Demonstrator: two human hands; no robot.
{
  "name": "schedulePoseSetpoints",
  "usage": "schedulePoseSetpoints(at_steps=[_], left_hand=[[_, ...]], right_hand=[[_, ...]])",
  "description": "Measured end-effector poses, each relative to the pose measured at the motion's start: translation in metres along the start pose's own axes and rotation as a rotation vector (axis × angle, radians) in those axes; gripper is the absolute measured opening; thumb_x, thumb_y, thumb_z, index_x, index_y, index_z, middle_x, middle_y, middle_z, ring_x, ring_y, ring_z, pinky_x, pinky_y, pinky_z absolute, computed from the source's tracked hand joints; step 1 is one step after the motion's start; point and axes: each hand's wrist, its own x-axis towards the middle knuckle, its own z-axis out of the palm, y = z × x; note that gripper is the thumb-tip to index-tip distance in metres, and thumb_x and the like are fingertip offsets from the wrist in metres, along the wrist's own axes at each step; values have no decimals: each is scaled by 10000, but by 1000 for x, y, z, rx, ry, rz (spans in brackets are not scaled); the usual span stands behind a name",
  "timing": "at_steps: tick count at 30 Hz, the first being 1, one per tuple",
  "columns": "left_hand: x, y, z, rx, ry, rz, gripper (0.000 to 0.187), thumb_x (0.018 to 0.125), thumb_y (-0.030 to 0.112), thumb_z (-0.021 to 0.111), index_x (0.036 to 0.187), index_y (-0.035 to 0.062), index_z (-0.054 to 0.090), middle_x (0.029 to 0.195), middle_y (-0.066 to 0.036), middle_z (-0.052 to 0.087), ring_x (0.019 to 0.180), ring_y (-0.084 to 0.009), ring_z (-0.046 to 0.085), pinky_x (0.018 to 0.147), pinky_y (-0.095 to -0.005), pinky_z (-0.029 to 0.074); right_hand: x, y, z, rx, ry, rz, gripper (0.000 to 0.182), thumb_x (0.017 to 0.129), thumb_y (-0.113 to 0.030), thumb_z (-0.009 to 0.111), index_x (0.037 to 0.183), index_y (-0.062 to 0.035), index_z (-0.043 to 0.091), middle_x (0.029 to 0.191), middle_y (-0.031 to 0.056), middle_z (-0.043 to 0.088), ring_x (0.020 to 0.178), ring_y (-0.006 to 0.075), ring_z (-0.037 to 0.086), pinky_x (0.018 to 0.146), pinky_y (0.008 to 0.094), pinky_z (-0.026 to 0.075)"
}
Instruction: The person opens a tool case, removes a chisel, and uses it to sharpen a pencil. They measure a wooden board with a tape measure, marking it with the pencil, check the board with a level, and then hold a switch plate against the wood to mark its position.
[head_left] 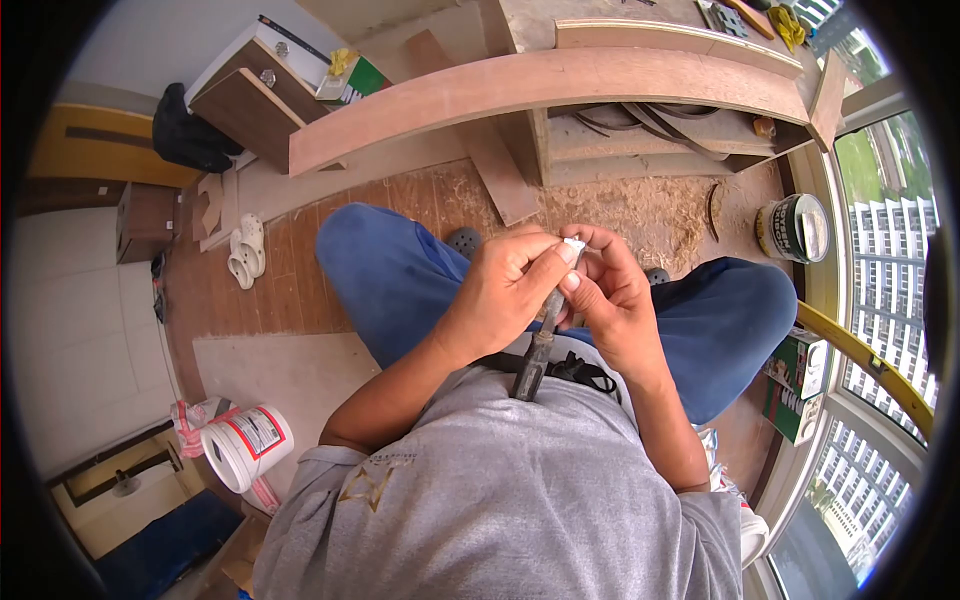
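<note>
A dark tool with a worn black handle [533,368] points up from my lap, its narrower shaft running between my hands. My left hand [513,280] pinches a small white piece [574,244] at the far end of the tool with thumb and forefinger. Close against it on the right, my right hand [612,290] has its fingers curled around the upper shaft, the thumb lying on it. The fingers hide most of the tool's tip.
A long plywood strip [430,108] spans a wooden frame ahead. Wood shavings [640,215] cover the floor beyond my knees. A black bucket [790,228] stands right, a white bucket [247,447] left. A yellow level [868,362] leans by the windows.
</note>
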Motion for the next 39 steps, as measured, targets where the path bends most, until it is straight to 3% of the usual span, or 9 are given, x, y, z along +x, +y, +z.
schedulePoseSetpoints(at_steps=[4,10,12,13,22,28,31,33,39], left_hand=[[-4,-2,-1,-10,4,1,274,1060,203,560,972,-17,697,799,20,562,598,-30,507,511,-205,419],[-11,-14,-3,-26,66,1,305,1067,236,565,1178,-17,693,771,10,575,609,-44,526,533,-202,457],[-10,-15,-9,-278,-9,-213,332,1071,215,556,1265,-35,657,788,-1,583,618,-46,532,531,-202,473],[-9,-14,-10,-278,-9,-211,332,1071,215,556,1265,-35,657,788,-1,583,618,-46,532,531,-202,473],[2,1,-5,-273,-75,-148,285,1063,188,558,1172,-50,672,857,7,565,637,-36,537,517,-198,451],[3,-1,1,-82,-64,-2,256,1052,172,567,1135,-42,681,885,8,569,684,-33,539,554,-195,437],[-1,1,3,-167,-33,-24,243,1052,172,567,1090,-35,688,879,5,574,685,-36,536,559,-204,434],[-3,-2,2,6,-6,43,248,1053,182,570,1037,-31,695,867,-5,583,685,-41,536,572,-211,436],[-8,3,4,13,36,13,275,1056,189,576,949,-38,687,842,-18,586,685,-55,530,582,-225,440]], right_hand=[[0,0,1,-29,7,-1,394,1014,-102,630,1379,-29,499,823,-1,596,681,68,586,605,218,506],[-3,-3,-4,10,103,-30,414,1006,-91,638,1388,-13,496,822,12,597,685,82,598,608,231,518],[-3,-2,-4,14,116,-25,424,1006,-94,640,1393,-11,489,821,13,595,685,84,600,607,233,518],[-3,-1,-4,12,98,-19,443,1004,-99,644,1406,-16,477,821,12,592,685,86,600,607,233,518],[-1,-2,2,21,22,-7,522,1003,-111,649,1464,-40,416,829,11,596,695,82,607,597,220,516],[-1,1,-2,47,-1,-15,545,982,-112,679,1458,-70,417,901,24,646,704,75,610,592,219,532],[-2,1,-2,51,-6,-9,502,988,-111,672,1430,-67,439,902,24,644,706,74,608,593,220,530],[-3,1,-3,66,-19,8,466,993,-113,666,1409,-62,462,906,25,644,710,73,607,596,221,533],[-4,2,-1,7,7,6,404,1014,-118,636,1382,-39,488,831,-3,591,685,65,591,601,216,516]])
